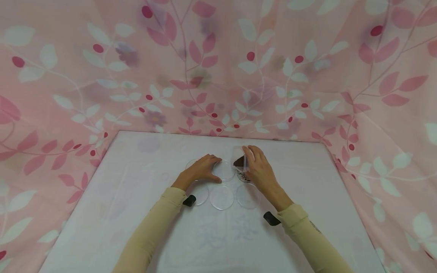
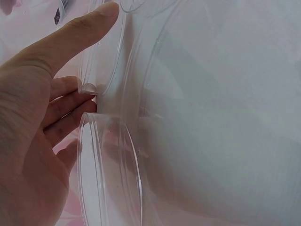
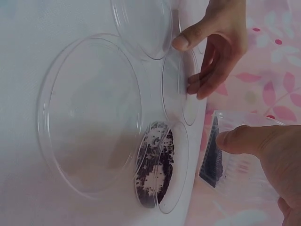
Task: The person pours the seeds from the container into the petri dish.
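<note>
Clear box (image 3: pixel 237 167) of dark granules (image 3: pixel 214 162), pinched in right hand (image 1: pixel 262 172), tilted above speckled petri dish (image 3: pixel 181 160) toward desk's far edge (image 1: pixel 283 144); left hand (image 1: pixel 201 170) spread round adjacent dish (image 1: pixel 225 172). Best tip slowly, low.

White table (image 1: pixel 300 242), faint printing (image 1: pixel 227 232) on top. Six clear, round, shallow plastic dishes (image 1: pixel 222 197) lie on it, close-set, two rows of three, roughly along the far edge, about midway between side edges. Far-row dish toward the right edge (image 3: pixel 178 181) holds dark brown granules (image 3: pixel 162 162), patchy; far-row left one partly hidden.
</note>
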`<state>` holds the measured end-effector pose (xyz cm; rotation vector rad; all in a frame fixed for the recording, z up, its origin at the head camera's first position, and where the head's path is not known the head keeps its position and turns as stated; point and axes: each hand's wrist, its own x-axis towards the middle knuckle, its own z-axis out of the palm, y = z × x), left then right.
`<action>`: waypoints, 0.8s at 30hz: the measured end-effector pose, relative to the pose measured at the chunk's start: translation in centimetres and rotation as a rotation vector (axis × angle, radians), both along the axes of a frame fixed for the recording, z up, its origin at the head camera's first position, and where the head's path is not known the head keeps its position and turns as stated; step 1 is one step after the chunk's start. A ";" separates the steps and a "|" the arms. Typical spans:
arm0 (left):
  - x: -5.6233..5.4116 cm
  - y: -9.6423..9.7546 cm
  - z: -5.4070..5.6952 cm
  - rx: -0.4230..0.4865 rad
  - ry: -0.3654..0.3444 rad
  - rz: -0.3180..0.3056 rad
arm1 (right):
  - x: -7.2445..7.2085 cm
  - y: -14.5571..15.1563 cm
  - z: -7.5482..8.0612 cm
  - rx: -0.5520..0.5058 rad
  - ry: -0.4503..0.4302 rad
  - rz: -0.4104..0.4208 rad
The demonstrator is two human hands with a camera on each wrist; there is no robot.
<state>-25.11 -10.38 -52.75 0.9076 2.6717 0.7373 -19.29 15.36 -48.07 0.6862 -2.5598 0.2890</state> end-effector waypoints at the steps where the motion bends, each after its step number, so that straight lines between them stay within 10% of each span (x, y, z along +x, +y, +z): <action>1: 0.0 0.0 -0.1 -0.001 0.000 0.000 | 0.0 -0.1 0.0 0.005 0.004 0.001; 24: -0.1 0.0 -0.2 -0.005 0.002 0.001 | 0.3 -1.8 -0.6 0.129 -0.001 0.013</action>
